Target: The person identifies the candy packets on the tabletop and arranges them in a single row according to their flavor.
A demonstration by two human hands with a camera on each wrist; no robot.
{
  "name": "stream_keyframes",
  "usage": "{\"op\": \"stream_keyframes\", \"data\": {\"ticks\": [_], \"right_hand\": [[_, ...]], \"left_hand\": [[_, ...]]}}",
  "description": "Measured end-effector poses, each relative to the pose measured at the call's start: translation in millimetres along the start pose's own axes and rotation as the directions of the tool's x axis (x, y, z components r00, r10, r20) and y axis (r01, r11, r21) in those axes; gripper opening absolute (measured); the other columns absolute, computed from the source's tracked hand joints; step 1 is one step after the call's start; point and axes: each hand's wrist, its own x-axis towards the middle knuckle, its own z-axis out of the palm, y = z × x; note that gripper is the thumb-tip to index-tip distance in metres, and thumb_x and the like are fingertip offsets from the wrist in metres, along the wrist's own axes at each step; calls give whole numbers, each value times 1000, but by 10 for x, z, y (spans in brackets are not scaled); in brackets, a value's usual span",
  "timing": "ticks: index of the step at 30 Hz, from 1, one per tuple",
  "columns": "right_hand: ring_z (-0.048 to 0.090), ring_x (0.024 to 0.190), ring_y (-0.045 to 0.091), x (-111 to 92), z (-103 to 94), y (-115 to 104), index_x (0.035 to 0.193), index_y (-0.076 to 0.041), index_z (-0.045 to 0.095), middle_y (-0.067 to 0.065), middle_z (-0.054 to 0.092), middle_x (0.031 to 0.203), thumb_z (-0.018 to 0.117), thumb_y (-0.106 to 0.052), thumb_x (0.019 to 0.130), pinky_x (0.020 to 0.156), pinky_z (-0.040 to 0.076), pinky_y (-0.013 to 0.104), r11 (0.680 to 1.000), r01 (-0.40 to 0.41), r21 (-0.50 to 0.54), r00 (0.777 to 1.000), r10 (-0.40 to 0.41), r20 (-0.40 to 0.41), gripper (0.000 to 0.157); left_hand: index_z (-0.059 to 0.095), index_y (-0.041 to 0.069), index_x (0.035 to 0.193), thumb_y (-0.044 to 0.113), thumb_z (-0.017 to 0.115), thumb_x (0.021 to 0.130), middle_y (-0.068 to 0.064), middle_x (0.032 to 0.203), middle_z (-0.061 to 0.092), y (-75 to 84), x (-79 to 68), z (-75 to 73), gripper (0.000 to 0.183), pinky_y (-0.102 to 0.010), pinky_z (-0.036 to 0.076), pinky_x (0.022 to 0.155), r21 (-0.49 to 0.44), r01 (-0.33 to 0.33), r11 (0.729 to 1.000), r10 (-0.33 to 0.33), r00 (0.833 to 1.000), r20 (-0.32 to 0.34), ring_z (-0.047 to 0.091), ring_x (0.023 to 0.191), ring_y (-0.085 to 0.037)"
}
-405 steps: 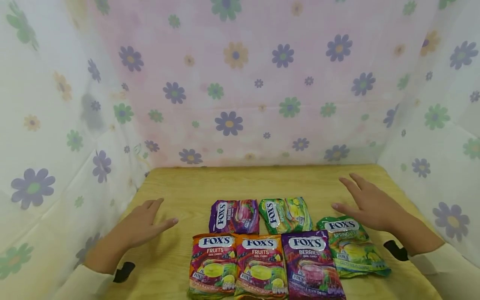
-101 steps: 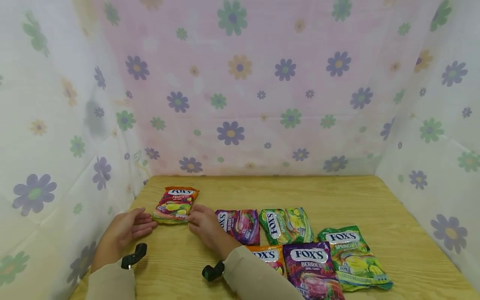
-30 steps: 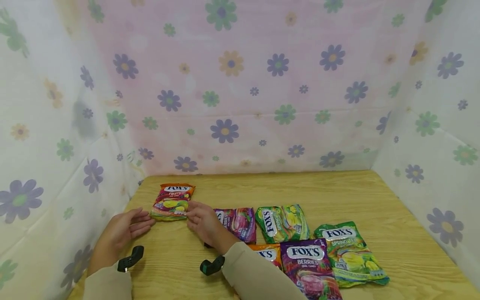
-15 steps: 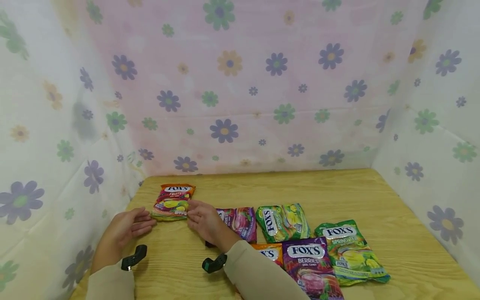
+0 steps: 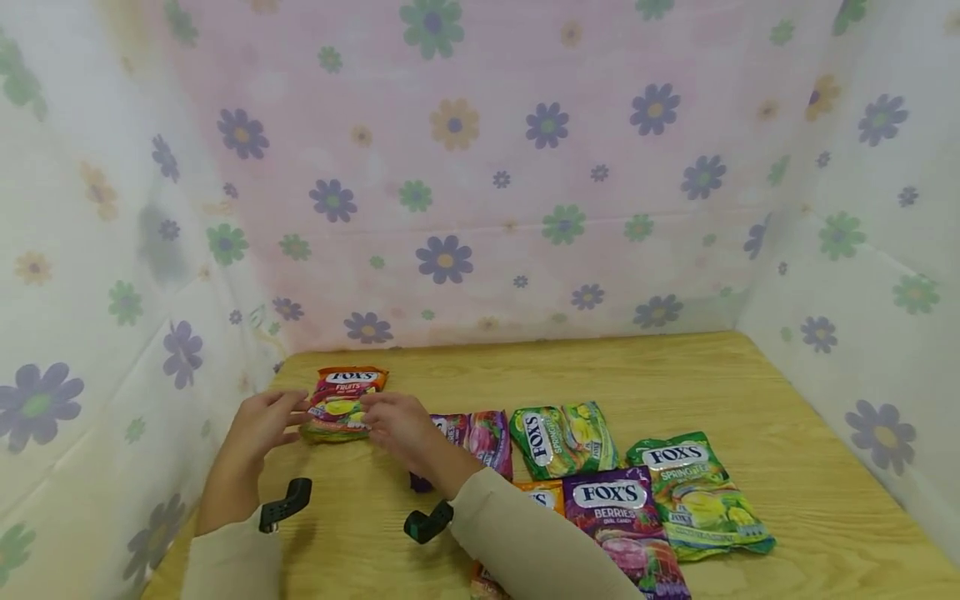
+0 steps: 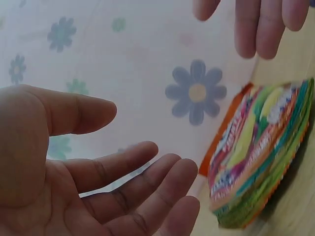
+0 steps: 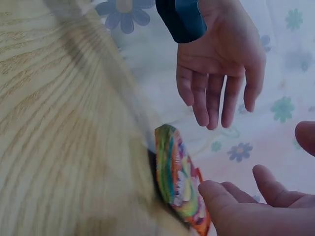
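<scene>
An orange-topped bag of Fox's Fruits candy [image 5: 341, 407] lies face up at the table's back left corner. My left hand [image 5: 258, 425] hovers at its left side, fingers spread and relaxed. At the bag's right side is my right hand [image 5: 405, 427], raised with loosely extended fingers. Both wrist views show the palms holding nothing; in the left wrist view a gap separates the left fingers from the candy bag [image 6: 261, 152]. In the right wrist view the right fingertips overlap the bag [image 7: 179, 179], and contact cannot be told.
Nearer me lie a purple Berries bag [image 5: 491, 442], a green Spring Tea bag [image 5: 566, 440], a larger Berries bag [image 5: 611, 508] and a larger green bag [image 5: 705, 500]. My right forearm covers most of another Fruits bag [image 5: 546, 495]. Flowered cloth walls [image 5: 480, 167] surround the table.
The Fruits bag has gone from the front row's left end to the back left corner. In the last half second both hands have lifted slightly from beside it; the bag stays put.
</scene>
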Motion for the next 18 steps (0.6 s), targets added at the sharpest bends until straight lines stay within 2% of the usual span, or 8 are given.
{"op": "stream_keyframes", "data": {"ticks": [3,6,12,15,18], "right_hand": [[46,145,38,-58,3,-95,129,-8,68,10,57,147,62,-7,96,119,39,56,996,-9,-86,1000,8,-19,33],[53,139,34,-130,-64,-225,128,-10,69,7,60,144,63,-10,96,118,42,55,978,-16,-207,1000,12,-22,32],[60,129,26,-318,-258,-389,129,-11,68,5,63,135,65,-12,94,113,48,51,930,-24,-367,1000,20,-15,35],[63,120,24,-381,-358,-407,129,-9,68,6,64,131,64,-11,94,111,50,50,918,-12,-395,1000,5,-17,36],[64,116,23,-431,-446,-406,129,-6,67,8,64,128,63,-11,94,111,50,51,914,-5,-406,1000,0,-11,35]], "left_hand": [[46,-1,151,58,41,106,-25,148,53,105,-49,79,74,-45,58,99,42,-37,998,37,999,11,60,129,-36],[47,-1,150,55,43,107,-27,147,53,211,-61,188,71,-49,57,100,66,-77,995,75,996,37,60,127,-40],[49,-6,146,41,52,107,-29,140,58,287,-84,455,62,-47,60,95,92,-135,987,126,987,101,65,119,-39],[54,-4,144,42,54,106,-26,137,61,317,-79,582,60,-44,60,91,118,-155,981,142,983,113,67,115,-34],[58,-2,140,40,56,105,-24,135,63,341,-80,696,55,-42,61,90,100,-163,982,149,980,129,67,112,-31]]}}
